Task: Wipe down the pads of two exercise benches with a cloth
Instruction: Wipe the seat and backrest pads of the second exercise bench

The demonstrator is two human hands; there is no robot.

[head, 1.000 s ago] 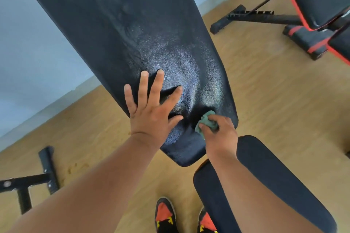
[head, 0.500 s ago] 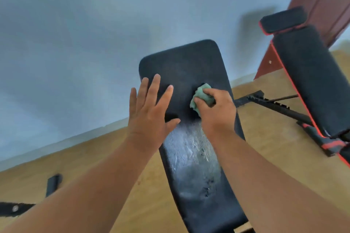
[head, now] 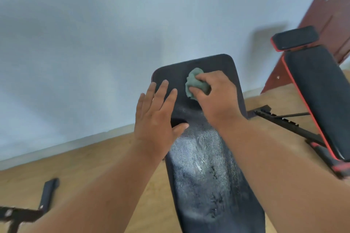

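Since half a second ago our right hand [head: 217, 98] has carried the cloth [head: 195, 83] from mid-pad toward 12 o'clock, near the top edge of the bench pad [head: 206, 172]. Its grip is clamped on the bunched green cloth, pressing it to the pad. Our left hand [head: 157, 117] lies flat at 9 o'clock of the cloth, fingers spread, likely bracing the inclined pad. Below, black vinyl glistens with wet streaks. At 3 o'clock the red-trimmed second bench [head: 318, 96] waits.
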